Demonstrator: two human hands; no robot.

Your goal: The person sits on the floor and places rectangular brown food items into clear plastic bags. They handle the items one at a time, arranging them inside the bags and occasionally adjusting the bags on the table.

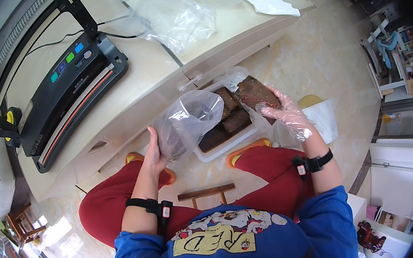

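Observation:
My bare left hand (pixel 154 152) holds a clear plastic bag (pixel 190 117) by its near side, with the bag's mouth facing right. On my right hand (pixel 289 113) is a thin clear plastic glove. Its fingers grip a dark brown block (pixel 257 91) tied with red string, perhaps cooked meat. That block is tilted above the right side of a white plastic tub (pixel 219 155). Inside the tub, more brown blocks (pixel 237 121) sit in dark brown liquid (pixel 211 140). Crumpled clear plastic (pixel 235 78) touches the held block's far end. The bag partly covers the tub's left side.
A black vacuum sealer (pixel 72 90) with its lid raised stands on the low white cabinet (pixel 154 72). Loose clear bags (pixel 186 16) and white paper (pixel 268 3) lie further right on it. A white sheet (pixel 323 121) is on the floor near my right wrist.

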